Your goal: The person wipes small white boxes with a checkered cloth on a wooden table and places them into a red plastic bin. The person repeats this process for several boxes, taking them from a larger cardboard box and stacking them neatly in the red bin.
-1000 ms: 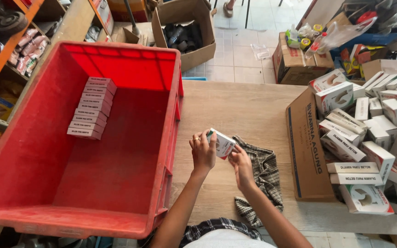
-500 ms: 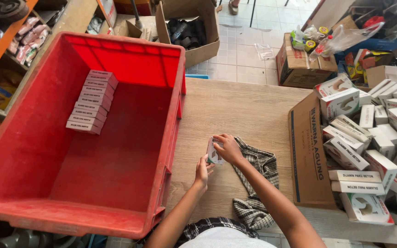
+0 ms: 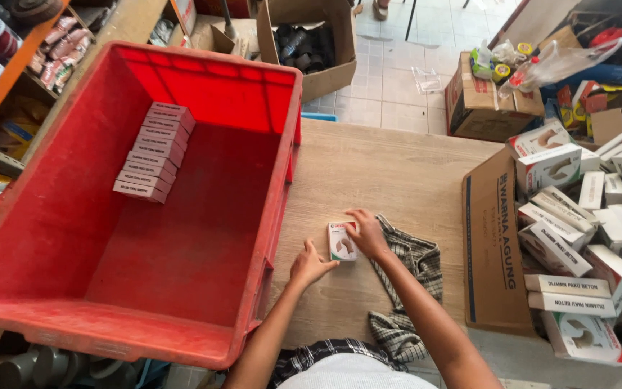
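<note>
Right hand (image 3: 366, 234) fingers (image 3: 352, 216) rest loosely on the small white box (image 3: 341, 240), pressing it flat on the tabletop (image 3: 390, 166), not gripping. Left hand (image 3: 309, 265) fingers touch its lower edge, loose too. Box lies just right of the red crate (image 3: 145, 317); checked cloth (image 3: 408, 288) on its other side. Crate holds a row of boxes (image 3: 154, 151).

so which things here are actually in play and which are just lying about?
In play:
left hand
right hand
small white box
red crate
row of boxes
carton of white boxes

Lying about:
checked cloth
open cardboard box
shelf goods
</note>
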